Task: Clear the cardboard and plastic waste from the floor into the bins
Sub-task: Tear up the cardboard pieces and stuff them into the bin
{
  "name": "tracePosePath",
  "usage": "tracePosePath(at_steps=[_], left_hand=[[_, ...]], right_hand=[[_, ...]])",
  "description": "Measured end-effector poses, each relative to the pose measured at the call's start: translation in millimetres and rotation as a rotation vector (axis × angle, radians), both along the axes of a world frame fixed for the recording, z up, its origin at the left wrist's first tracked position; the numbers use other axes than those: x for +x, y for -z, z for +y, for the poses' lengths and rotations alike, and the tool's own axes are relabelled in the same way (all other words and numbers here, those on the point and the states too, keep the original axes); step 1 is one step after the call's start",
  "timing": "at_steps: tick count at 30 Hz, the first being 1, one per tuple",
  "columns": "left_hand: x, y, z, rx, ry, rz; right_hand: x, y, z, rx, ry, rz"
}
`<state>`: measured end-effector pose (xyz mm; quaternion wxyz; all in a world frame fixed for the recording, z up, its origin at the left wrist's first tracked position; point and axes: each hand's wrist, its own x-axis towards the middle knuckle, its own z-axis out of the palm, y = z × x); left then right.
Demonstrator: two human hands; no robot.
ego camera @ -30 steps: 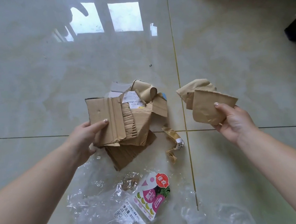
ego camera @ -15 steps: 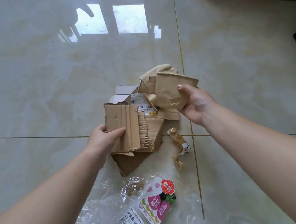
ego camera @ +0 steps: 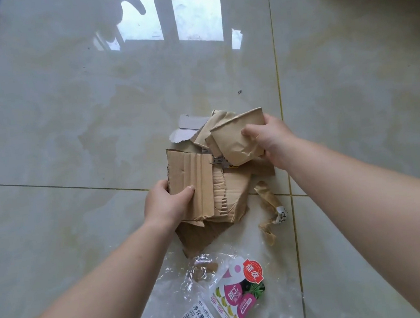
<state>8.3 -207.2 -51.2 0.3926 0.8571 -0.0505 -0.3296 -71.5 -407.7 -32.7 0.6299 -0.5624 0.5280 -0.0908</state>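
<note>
Cardboard (ego camera: pixel 206 184) in both hands (ego camera: pixel 166 204)

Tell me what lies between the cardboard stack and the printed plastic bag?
In the head view, only bare floor tile separates the cardboard stack from the printed plastic bag; their edges nearly meet.

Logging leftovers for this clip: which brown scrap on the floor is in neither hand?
The twisted brown strip with a white label end, lying alone on the tile right of the cardboard pile; neither hand touches it.
</note>
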Motion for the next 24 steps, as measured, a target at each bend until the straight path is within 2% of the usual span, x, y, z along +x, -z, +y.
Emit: tracePosePath(at_steps=[6, 12, 18, 24], left_hand=[[-3.6, -7.8, 2.2, -0.038, -0.003, -0.035], [-3.1, -16.9, 7.9, -0.047, -0.002, -0.008], [-0.3, -16.5, 13.3, -0.024, 0.004, 0.027], [-0.2, -20.2, 17.6, -0.086, -0.003, 0.070]], right_hand=[[-3.1, -3.5, 1.5, -0.260, -0.124, 0.197], [4.2, -13.7, 3.2, -0.300, -0.276, 0.301], [-1.1, -4.5, 6.2, -0.241, -0.255, 0.218], [-24.0, 16.5, 14.6, -0.051, 0.015, -0.057]])
